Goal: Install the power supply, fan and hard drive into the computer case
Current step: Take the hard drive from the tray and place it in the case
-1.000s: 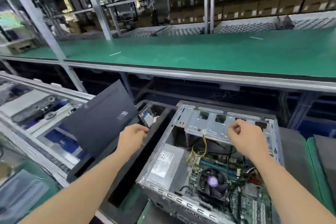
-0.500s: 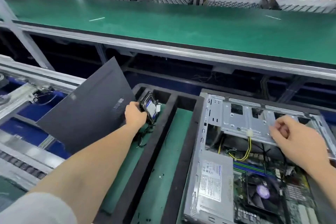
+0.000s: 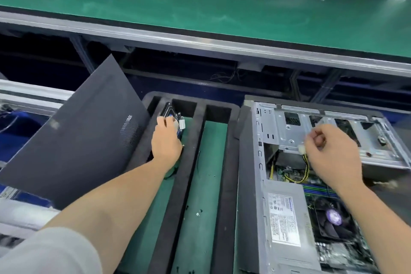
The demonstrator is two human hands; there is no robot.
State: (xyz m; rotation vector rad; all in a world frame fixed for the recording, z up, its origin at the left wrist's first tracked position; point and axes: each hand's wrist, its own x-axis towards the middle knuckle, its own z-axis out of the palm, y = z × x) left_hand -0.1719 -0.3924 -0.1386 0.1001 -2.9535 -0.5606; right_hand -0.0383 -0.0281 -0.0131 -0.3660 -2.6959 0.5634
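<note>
An open computer case (image 3: 269,131) lies on its side at the right. Inside it sit the grey power supply (image 3: 287,222) with a white label and a black fan (image 3: 333,218) on the motherboard. My left hand (image 3: 165,140) grips a black hard drive (image 3: 167,110) standing upright in the left slot of a black foam tray (image 3: 200,122). My right hand (image 3: 329,151) hovers over the case's metal drive cage (image 3: 287,133), its fingers curled; whether it holds anything I cannot tell. A white connector (image 3: 300,147) on yellow and black wires sticks up just left of it.
A dark side panel (image 3: 73,144) leans against the tray's left side. A green conveyor belt (image 3: 200,6) runs across the back behind a metal rail. Small screws (image 3: 197,213) lie on the tray's green floor. Rollers and blue frame parts lie at far left.
My view has shifted left and down. My left hand has closed round the hard drive in the tray slot. My right hand has stayed over the drive cage.
</note>
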